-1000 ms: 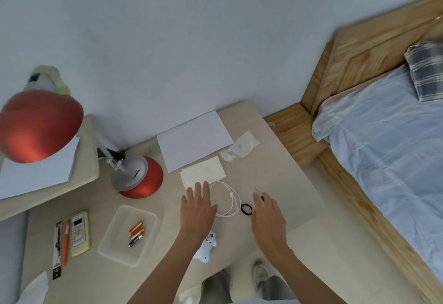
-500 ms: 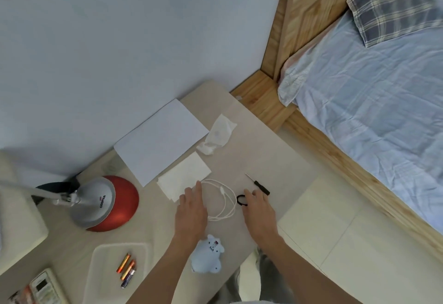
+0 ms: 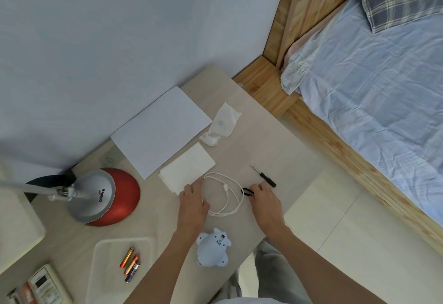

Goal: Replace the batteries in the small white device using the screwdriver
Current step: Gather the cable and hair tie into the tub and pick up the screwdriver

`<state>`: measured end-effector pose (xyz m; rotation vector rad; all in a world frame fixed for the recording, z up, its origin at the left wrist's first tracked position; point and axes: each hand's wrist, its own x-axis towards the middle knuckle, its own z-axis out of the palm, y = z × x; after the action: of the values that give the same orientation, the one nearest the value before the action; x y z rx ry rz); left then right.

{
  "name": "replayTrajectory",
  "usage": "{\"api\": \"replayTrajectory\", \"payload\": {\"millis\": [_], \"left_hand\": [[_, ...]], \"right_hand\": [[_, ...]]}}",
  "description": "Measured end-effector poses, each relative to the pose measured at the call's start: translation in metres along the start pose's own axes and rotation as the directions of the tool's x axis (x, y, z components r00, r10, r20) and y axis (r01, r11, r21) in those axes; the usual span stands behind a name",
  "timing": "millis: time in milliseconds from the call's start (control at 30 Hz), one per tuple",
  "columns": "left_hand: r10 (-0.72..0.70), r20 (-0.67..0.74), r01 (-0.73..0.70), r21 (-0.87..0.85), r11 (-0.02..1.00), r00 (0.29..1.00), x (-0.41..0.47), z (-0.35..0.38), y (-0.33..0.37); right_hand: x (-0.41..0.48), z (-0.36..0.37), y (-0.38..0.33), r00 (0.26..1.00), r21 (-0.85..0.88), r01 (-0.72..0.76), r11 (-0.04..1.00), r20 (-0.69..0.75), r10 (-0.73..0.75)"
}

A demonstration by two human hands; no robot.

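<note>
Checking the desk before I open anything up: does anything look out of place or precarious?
The small white device lies right at the desk's front edge, where a nudge might knock it off. A crumpled tissue lies beside the paper sheet. Nothing looks spilled or broken.
</note>
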<state>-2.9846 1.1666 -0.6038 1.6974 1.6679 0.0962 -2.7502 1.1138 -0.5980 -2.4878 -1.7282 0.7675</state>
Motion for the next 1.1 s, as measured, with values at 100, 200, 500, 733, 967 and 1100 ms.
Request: {"api": "replayTrajectory", "payload": {"millis": [100,200,500,733,967,1100], "left_hand": [[-0.027,-0.006,0.027,-0.07,0.997,1.0,0.002,0.001,-0.002],[-0.04,-0.005,0.038,-0.144,0.989,0.999,0.002,0.001,0.0],[-0.047,0.0,0.047,-0.166,0.985,0.999,0.003,-0.007,0.01],[-0.073,-0.012,0.068,-0.251,0.966,0.997,0.0,-0.026,0.026],[-0.091,-0.102,0.054,-0.317,0.947,0.991,-0.015,-0.053,0.042],[-0.15,-0.182,0.066,-0.402,0.913,0.972,-0.036,-0.069,0.049]], "right_hand": [[-0.001,0.001,0.0,1.0,0.008,-0.003,1.0,0.012,0.003],[-0.003,0.0,0.0,1.0,0.02,-0.021,1.0,0.019,0.021],[-0.013,-0.021,0.001,0.999,0.062,-0.026,0.998,-0.043,0.029],[-0.018,-0.047,0.001,0.996,0.141,0.003,0.99,-0.089,0.009],[-0.026,-0.084,0.002,0.982,0.248,0.123,0.961,-0.17,-0.081],[-0.032,-0.108,-0.001,0.966,0.284,0.223,0.932,-0.192,-0.173]]}}
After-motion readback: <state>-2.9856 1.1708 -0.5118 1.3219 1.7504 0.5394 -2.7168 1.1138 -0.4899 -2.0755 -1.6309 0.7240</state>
